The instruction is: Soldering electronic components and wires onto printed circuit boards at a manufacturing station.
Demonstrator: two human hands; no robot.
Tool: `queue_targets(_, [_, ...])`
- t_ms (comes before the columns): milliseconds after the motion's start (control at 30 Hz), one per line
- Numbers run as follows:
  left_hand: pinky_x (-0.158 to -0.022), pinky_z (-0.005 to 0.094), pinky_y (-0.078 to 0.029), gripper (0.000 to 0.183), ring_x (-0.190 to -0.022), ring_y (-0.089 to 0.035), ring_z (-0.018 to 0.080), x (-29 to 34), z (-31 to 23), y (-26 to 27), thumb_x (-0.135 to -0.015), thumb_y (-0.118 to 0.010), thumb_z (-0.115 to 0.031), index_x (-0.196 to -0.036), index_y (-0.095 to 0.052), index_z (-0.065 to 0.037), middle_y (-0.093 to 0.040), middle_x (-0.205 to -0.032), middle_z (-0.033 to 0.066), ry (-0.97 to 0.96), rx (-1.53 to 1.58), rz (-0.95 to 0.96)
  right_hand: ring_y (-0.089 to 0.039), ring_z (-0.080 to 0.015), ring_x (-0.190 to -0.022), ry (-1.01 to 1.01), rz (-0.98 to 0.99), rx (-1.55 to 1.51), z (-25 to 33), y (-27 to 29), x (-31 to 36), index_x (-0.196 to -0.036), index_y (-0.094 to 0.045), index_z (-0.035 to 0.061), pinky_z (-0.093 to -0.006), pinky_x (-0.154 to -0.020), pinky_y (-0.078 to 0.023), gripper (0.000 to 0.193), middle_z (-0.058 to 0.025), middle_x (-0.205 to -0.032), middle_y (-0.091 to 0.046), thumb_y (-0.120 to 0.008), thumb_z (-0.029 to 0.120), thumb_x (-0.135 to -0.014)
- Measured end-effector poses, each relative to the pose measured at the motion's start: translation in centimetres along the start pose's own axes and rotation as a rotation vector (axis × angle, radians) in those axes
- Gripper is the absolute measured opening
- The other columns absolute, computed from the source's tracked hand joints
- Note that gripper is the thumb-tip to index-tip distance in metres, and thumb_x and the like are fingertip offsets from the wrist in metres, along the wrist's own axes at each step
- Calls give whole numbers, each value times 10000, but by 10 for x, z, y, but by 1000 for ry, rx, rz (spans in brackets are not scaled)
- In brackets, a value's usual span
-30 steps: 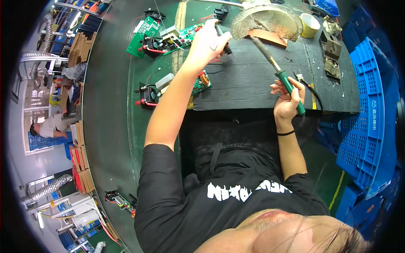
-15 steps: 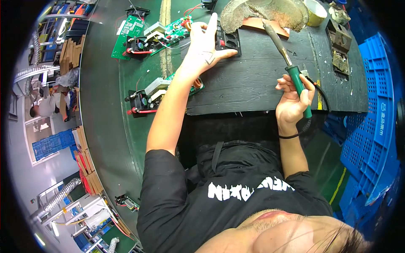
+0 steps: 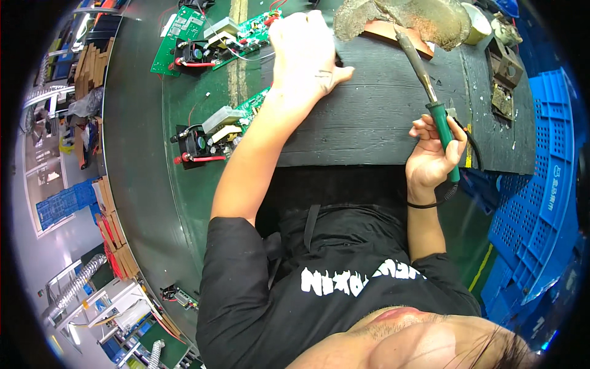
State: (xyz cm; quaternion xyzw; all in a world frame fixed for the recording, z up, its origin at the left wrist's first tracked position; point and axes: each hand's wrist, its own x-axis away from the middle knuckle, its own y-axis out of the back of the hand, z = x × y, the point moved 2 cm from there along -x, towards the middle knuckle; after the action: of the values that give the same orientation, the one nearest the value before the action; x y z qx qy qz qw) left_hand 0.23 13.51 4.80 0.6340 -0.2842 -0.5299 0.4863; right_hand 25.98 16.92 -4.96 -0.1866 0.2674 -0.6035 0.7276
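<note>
My left hand (image 3: 304, 58) lies over the far middle of the board, fingers curled down and thumb out to the right. It covers a black panel almost wholly; only a dark edge (image 3: 338, 59) shows beside the thumb. Held in my right hand (image 3: 430, 160) is a soldering iron (image 3: 416, 66) with a green handle, pointing up and away. Its tip meets the underside of a lumpy, crusted grey-brown mass (image 3: 439, 24) above a reddish-brown block (image 3: 424, 48). Left of my left hand lie green circuit boards (image 3: 178, 38) with wires and components.
The dark wooden board (image 3: 369, 123) rests on a green work surface. Another circuit board unit (image 3: 196, 144) sits beside my left forearm. A pale round container (image 3: 478, 24) and a metal block with openings (image 3: 505, 64) stand far right. Blue perforated crates (image 3: 547, 154) line the right side.
My left hand has turned over the black panel and its fingers have curled, hiding the panel's sockets and red part. The right hand keeps its hold on the soldering iron; the view has shifted slightly.
</note>
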Motion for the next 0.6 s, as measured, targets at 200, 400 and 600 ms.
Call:
queue_targets(200, [-1006, 480, -444, 1040, -1087, -517, 347, 0, 0, -4, -715, -913, -415, -1496, -421, 64, -510, -1267, 240, 16, -112, -157, -741, -371, -867, -41, 39, 22, 0, 3, -1, -1310, -482, 6, -438, -724, -615, 451, -313, -1078, -716, -468, 368, -1041])
queue_targets(400, [-1164, 533, -355, 1327, -1335, -428, 526, 5, 5, 2, -634, -904, -649, -1576, -313, 75, -407, -1426, 377, 145, 201, 135, -742, -363, -859, -35, 21, 10, 0, 3, -2, -1309, -483, 10, -435, -718, -616, 462, -301, -1074, -719, -473, 392, -1049])
queue_targets(600, [-1196, 562, -323, 1395, -1426, -350, 577, 6, 1, -7, -644, -884, -689, -1634, -223, 38, -347, -1491, 443, 173, 107, 117, -743, -362, -854, 0, 34, 31, 0, 3, 0, -1302, -493, 3, -428, -715, -616, 463, -312, -1066, -717, -470, 390, -1049])
